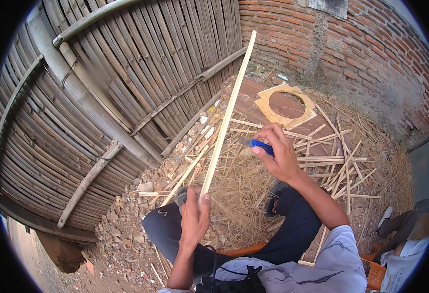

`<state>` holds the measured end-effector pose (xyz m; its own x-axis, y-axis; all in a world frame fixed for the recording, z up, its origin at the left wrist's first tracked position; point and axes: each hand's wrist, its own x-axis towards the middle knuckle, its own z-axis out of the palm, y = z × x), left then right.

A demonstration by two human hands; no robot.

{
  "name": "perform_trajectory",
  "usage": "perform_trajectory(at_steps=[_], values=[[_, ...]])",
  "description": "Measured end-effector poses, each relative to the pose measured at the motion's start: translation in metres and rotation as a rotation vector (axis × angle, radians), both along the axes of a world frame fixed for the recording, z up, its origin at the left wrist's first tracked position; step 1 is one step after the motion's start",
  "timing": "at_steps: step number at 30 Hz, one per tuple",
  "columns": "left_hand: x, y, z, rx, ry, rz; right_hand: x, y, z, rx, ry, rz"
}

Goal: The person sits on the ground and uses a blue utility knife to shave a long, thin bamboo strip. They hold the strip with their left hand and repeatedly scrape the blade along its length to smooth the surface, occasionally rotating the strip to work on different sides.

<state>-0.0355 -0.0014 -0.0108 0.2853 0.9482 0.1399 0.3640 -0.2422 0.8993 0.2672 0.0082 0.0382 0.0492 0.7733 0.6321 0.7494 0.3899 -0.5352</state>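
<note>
Bamboo strip (226, 115): long, pale, held upright-tilted; lower end clamped in left hand (195, 219) fingers. Blue-handled knife (261, 145): gripped closed in right hand (280, 156), just right of strip, not touching. Cut strips (341, 166) and shavings heaped on ground ahead; judged well underway, current strip unfinished.

Two hands in view: left hand (195, 217), one, at lower centre, closed round one long bamboo slat (228, 113); right hand (279, 157), one, at centre, gripping one blue-handled knife (259, 145). One plywood sheet with a round cut-out (285, 105) at upper right of centre, lying on one reddish-brown board (247, 97). Loose bamboo strips (339, 166) on the ground at right: well over a dozen, overlapping, exact count not obtainable; one bamboo fence (102, 97) at left, one brick wall (361, 49) at upper right.
</note>
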Motion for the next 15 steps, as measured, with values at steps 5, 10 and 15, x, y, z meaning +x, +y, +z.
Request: perform_trajectory(at_steps=[5, 10, 15], values=[[0.022, -0.005, 0.014, 0.129, -0.028, -0.022, -0.026, -0.008, -0.007, 0.083, -0.061, 0.163], [0.034, -0.007, 0.021, 0.142, -0.070, -0.033, -0.040, -0.017, -0.005, 0.051, -0.143, 0.195], [0.039, -0.006, 0.023, 0.163, -0.083, -0.020, -0.041, -0.017, -0.009, 0.066, -0.145, 0.201]])
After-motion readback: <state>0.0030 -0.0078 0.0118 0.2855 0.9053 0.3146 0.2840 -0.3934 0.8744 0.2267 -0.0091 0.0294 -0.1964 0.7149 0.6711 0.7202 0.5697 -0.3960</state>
